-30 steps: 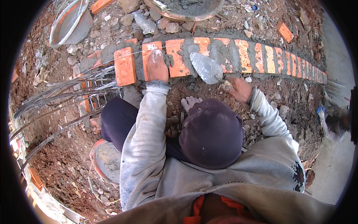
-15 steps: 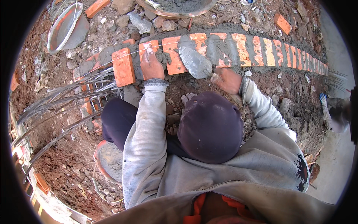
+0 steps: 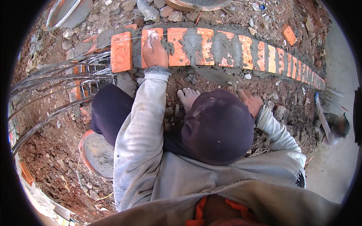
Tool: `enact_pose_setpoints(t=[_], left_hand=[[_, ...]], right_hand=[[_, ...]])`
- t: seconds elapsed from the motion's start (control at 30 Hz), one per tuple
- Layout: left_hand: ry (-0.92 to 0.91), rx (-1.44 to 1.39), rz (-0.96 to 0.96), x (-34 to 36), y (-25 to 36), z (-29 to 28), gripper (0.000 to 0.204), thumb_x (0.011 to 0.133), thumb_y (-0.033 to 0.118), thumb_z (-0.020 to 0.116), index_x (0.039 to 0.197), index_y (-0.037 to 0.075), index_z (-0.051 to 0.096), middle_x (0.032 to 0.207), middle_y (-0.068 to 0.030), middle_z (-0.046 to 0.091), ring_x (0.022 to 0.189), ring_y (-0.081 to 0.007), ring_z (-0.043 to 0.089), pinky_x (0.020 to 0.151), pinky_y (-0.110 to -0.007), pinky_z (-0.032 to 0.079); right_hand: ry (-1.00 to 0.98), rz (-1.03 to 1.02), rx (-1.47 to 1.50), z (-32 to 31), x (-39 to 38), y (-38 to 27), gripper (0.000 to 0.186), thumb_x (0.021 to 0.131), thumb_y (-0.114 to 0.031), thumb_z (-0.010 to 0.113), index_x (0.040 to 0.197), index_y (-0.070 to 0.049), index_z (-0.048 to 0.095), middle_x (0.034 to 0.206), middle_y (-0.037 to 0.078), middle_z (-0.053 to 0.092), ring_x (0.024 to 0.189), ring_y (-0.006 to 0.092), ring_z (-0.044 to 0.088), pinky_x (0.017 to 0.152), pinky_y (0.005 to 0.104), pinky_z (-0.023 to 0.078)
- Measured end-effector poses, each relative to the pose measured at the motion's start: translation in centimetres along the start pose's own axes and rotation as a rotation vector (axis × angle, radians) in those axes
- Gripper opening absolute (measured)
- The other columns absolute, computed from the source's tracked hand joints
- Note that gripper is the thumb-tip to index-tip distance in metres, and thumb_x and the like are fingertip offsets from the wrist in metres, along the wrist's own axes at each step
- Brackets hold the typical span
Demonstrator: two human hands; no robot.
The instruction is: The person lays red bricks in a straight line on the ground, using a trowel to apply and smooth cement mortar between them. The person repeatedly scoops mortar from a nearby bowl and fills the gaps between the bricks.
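A curved course of orange bricks, with grey mortar in its joints, runs across the upper view. My left hand (image 3: 155, 53) is closed over a brick (image 3: 144, 56) near the left end, its fingertips bunched at the far end beside a taut string (image 3: 177, 34). Just left of it sits another orange brick (image 3: 121, 52). My right hand (image 3: 250, 102) grips a trowel (image 3: 215, 76), partly hidden by my dark-clad knee (image 3: 218, 128). The grey blade, smeared by motion, is low in front of the wall, apart from the bricks.
Steel bars (image 3: 56, 80) stick out leftward from the wall's end. A mortar pan (image 3: 200, 4) stands beyond the wall, a bucket (image 3: 68, 15) lies far left, and another bucket (image 3: 98, 154) is beside my left leg. Another person (image 3: 333, 126) crouches at the far right.
The trowel has come off the top of the bricks toward me, and my right hand has moved nearer and right. My left hand remains on the same brick. The view has shifted slightly.
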State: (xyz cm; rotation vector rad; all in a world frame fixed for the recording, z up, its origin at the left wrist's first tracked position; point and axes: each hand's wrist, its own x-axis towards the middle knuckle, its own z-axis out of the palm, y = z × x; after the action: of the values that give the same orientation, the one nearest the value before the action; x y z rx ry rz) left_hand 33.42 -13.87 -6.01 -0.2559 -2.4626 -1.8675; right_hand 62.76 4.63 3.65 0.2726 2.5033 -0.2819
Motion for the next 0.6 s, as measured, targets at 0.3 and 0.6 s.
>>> enact_pose_setpoints(t=[0.3,0.6], left_hand=[[0.050,-0.088,-0.021,0.5,0.2,-0.3,0.037,0.094,0.023,0.045,0.111,-0.005,0.061,0.101,-0.0221,0.065,0.094,-0.0324,0.063,0.084,-0.038,0.046],[0.067,-0.120,-0.096,0.5,0.5,0.4,0.038,0.093,0.022,0.043,0.109,-0.007,0.062,0.094,-0.0223,0.066,0.085,-0.0315,0.064,0.077,-0.037,0.046]], right_hand=[[0.100,0.105,-0.065,1.9,3.9,0.2,0.036,0.088,-0.027,0.053,0.118,-0.009,0.043,0.105,0.018,0.050,0.079,0.0346,0.064,0.054,0.0423,0.055],[0.163,-0.046,-0.113,1.6,4.2,0.6,0.033,0.091,-0.030,0.050,0.115,-0.009,0.048,0.097,0.014,0.052,0.073,0.0285,0.064,0.057,0.0422,0.054]])
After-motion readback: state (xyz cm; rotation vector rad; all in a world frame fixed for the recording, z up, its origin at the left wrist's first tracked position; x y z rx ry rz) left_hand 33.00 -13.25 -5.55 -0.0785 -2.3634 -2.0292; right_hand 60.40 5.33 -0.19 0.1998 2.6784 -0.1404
